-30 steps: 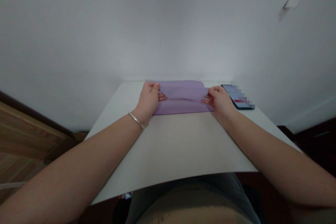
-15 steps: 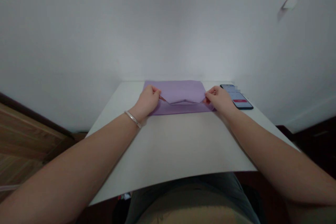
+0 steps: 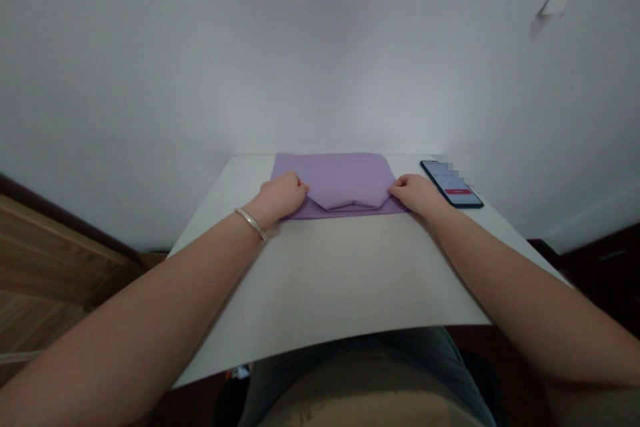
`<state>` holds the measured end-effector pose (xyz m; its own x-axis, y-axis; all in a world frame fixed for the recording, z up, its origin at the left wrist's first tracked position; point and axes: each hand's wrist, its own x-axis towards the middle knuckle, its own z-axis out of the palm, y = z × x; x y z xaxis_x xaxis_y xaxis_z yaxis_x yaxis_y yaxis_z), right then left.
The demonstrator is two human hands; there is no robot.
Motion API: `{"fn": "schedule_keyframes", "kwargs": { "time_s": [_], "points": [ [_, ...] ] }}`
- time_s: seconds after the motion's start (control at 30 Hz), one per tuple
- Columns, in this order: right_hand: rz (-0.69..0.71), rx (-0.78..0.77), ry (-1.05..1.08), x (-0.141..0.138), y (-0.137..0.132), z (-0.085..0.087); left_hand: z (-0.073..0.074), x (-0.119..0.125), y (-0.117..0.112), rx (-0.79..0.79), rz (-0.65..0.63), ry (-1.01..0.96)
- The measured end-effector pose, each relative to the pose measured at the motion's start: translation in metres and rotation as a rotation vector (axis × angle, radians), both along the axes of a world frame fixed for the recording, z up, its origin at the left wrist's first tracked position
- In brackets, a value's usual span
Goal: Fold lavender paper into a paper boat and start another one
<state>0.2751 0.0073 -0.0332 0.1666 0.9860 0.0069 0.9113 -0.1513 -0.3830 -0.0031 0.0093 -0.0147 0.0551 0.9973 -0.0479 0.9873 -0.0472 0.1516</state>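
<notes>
A purple sheet (image 3: 345, 177), paper or thin cloth, lies on the white table close to the wall, with its upper layer folded over toward me. The folded layer's near edge bulges up slightly in the middle and slants at both corners. At the left corner of this layer, my left hand (image 3: 285, 193) pinches the edge; a silver bangle circles that wrist. My right hand (image 3: 413, 192) pinches the opposite corner between thumb and fingers. Below the folded layer, a strip of the lower layer shows along the front.
On the right of the white table (image 3: 345, 280) lies a phone (image 3: 456, 188) with its screen lit. The white wall (image 3: 320, 47) rises directly behind the table. A wooden panel (image 3: 50, 260) stands at the lower left.
Both hands have brought the folded layer's near edge down and toward me, so it sits lower over the bottom layer. The gap beneath it is narrower.
</notes>
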Motion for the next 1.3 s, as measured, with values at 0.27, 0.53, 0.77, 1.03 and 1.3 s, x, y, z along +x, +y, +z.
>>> {"fn": "schedule_keyframes", "kwargs": {
  "time_s": [0.27, 0.53, 0.77, 1.03, 1.3],
  "points": [
    [0.056, 0.051, -0.151, -0.010, -0.008, 0.008, -0.004, 0.001, -0.009, 0.198, -0.163, 0.247],
    [0.626, 0.471, -0.027, -0.014, -0.007, -0.001, -0.005, 0.003, -0.018, 0.413, -0.250, 0.270],
    [0.988, 0.422, -0.065, -0.023, -0.014, 0.006, -0.009, 0.003, -0.016, 0.479, -0.641, 0.099],
    [0.945, 0.326, -0.122, -0.027, -0.026, 0.012, -0.015, -0.001, -0.007, 0.413, -0.881, 0.021],
    [0.919, 0.269, -0.146, -0.030, -0.027, 0.015, -0.011, 0.009, -0.013, 0.407, -0.938, -0.037]
  ]
}}
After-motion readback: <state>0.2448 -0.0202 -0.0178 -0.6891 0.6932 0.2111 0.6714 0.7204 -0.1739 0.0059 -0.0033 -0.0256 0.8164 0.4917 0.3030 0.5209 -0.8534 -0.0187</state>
